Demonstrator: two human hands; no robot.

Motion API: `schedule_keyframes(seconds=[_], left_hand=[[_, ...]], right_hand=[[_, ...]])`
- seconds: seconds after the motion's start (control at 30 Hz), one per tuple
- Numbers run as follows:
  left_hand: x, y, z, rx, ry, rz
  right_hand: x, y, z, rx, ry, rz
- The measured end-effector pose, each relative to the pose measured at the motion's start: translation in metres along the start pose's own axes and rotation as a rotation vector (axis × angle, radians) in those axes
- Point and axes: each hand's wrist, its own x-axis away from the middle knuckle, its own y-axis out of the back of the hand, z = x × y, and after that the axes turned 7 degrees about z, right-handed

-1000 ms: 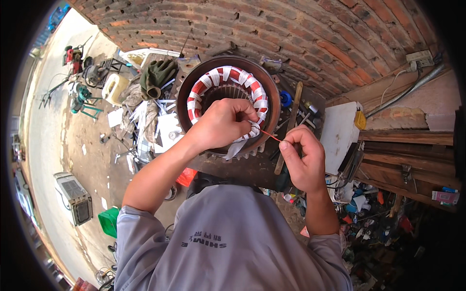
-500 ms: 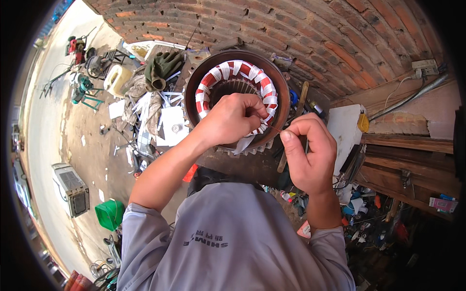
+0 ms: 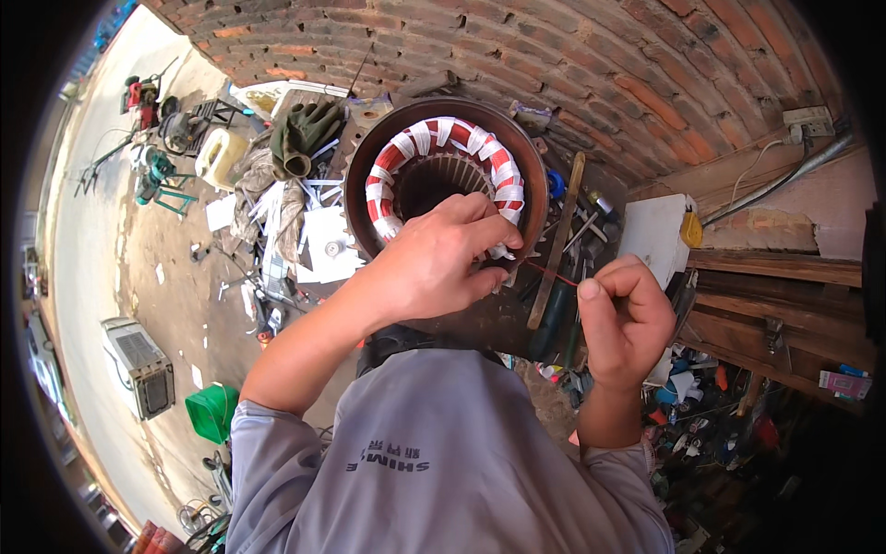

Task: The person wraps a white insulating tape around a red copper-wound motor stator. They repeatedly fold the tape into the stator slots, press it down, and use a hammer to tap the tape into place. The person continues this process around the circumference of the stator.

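A round brown motor stator housing (image 3: 354,175) stands in front of me. Inside it, the ring-shaped red winding (image 3: 507,174) is bound with bands of white tape. Across the near right part of the ring lies my left hand (image 3: 434,258), fingers bent and fingertips pressed on the winding, with a bit of white tape showing under them. To the right, my right hand (image 3: 628,319) pinches a thin red wire (image 3: 554,275) between thumb and forefinger. That wire runs taut from the near right side of the housing. My left hand hides the near part of the ring.
A long wooden stick (image 3: 559,240) and several tools lie right of the housing. Dark gloves (image 3: 305,134), papers (image 3: 328,245) and a yellowish jug (image 3: 221,157) are to the left. Behind rises a brick wall (image 3: 517,55); a white box-like panel (image 3: 653,235) stands at right.
My right hand has moved right and slightly down, drawing out a longer stretch of red wire. My left hand has shifted slightly down and stays at the ring.
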Motion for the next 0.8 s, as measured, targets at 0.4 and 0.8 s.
schedule_keyframes(seconds=[0.4,0.8], left_hand=[[-0.017,-0.009,0.024,0.639,0.397,-0.092],[-0.018,-0.003,0.010,0.521,0.370,-0.016]], right_hand=[[-0.022,-0.039,-0.046,0.255,-0.042,0.149],[-0.034,-0.007,-0.056,-0.260,-0.537,0.412]])
